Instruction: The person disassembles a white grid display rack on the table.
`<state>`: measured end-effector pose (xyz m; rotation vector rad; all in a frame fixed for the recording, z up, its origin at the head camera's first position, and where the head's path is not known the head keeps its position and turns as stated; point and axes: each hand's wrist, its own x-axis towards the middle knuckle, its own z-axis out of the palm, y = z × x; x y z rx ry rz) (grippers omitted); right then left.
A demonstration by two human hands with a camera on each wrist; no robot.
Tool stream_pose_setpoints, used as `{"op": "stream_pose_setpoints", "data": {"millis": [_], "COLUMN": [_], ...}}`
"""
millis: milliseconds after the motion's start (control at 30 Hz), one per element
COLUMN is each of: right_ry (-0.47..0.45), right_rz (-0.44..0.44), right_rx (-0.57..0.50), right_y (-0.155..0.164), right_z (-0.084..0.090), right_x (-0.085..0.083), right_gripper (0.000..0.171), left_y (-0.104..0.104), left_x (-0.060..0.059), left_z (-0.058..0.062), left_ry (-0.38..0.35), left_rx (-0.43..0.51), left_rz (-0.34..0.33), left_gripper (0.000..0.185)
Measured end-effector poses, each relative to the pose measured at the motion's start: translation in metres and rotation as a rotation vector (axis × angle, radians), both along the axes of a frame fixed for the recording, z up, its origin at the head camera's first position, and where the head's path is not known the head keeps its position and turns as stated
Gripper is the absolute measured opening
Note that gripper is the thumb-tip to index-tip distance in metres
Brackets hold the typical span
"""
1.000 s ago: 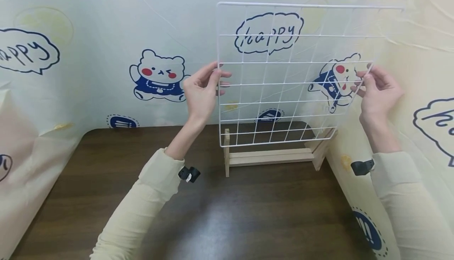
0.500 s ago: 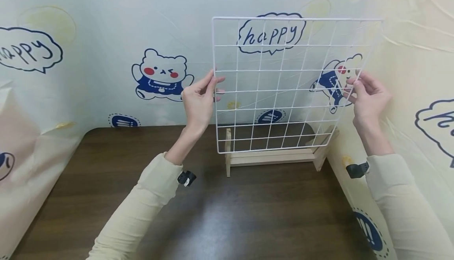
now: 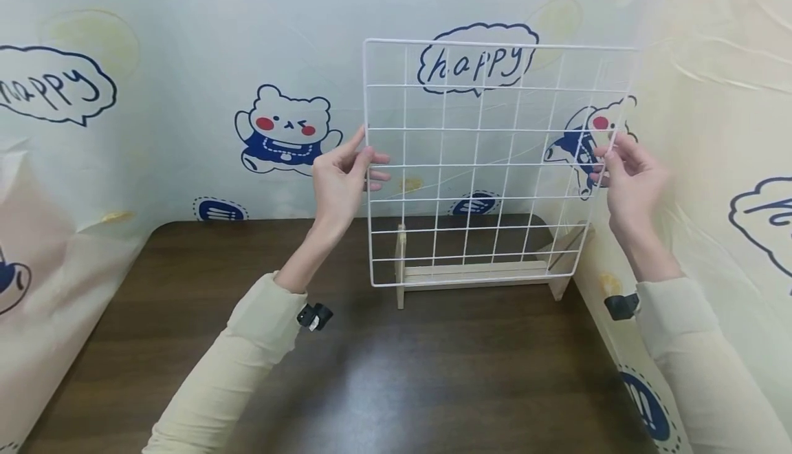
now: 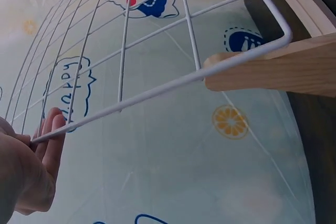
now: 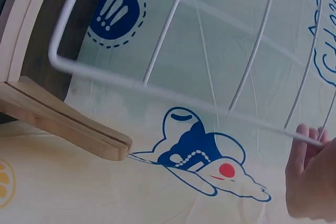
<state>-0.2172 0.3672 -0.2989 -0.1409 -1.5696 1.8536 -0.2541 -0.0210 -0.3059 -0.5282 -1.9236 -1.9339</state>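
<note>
A white wire grid panel (image 3: 474, 164) is held upright between both hands, in front of a light wooden stand (image 3: 480, 270). My left hand (image 3: 337, 186) pinches its left side wire between thumb and fingers. On the opposite side wire, my right hand (image 3: 637, 182) grips with thumb and fingertips. The stand has two side pieces joined by a crossbar. In the left wrist view, the panel's edge passes close to one wooden side piece (image 4: 273, 72); contact is unclear. The right wrist view has the other grooved side piece (image 5: 68, 124) apart from the panel's edge wire.
The stand rests on a dark brown wooden table (image 3: 371, 364) near its back edge. A printed pale curtain (image 3: 185, 110) hangs behind the table and along both sides. A small black camera is strapped to each wrist.
The panel has come down and toward me, shifting slightly left, and its lower edge now overlaps the stand's crossbar in the head view. Both hands have moved with it, keeping their hold.
</note>
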Motion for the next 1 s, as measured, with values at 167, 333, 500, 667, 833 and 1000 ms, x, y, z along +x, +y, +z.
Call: {"op": "stream_pose_setpoints", "data": {"millis": [167,333,500,667,833,1000], "right_ry": [-0.023,-0.043,-0.057,-0.085,-0.117,-0.142], "right_rz": [0.067,0.103,0.119,0.134,0.17,0.192], "right_rx": [0.114,0.135,0.123,0.15,0.209,0.289], "right_y": [-0.011,-0.018,-0.022,-0.023,-0.024,-0.026], "right_z": [-0.006,-0.011,-0.015,-0.021,-0.025,-0.029], "right_x": [0.0,0.003,0.004,0.005,0.007,0.01], "right_gripper": [0.04,0.039,0.039,0.04,0.041,0.042], "left_y": [-0.015,-0.029,-0.037,-0.044,-0.052,-0.059], "left_x": [-0.003,-0.003,-0.003,-0.003,-0.001,0.011], "left_z": [-0.003,-0.006,-0.009,-0.016,-0.023,-0.014], "left_ry": [-0.016,-0.027,-0.04,-0.037,-0.043,-0.058], "left_rx": [0.009,-0.03,-0.054,-0.093,-0.143,-0.181], "left_rz": [0.022,0.034,0.008,0.002,0.014,0.019], "left_gripper": [0.04,0.04,0.042,0.042,0.042,0.042]}}
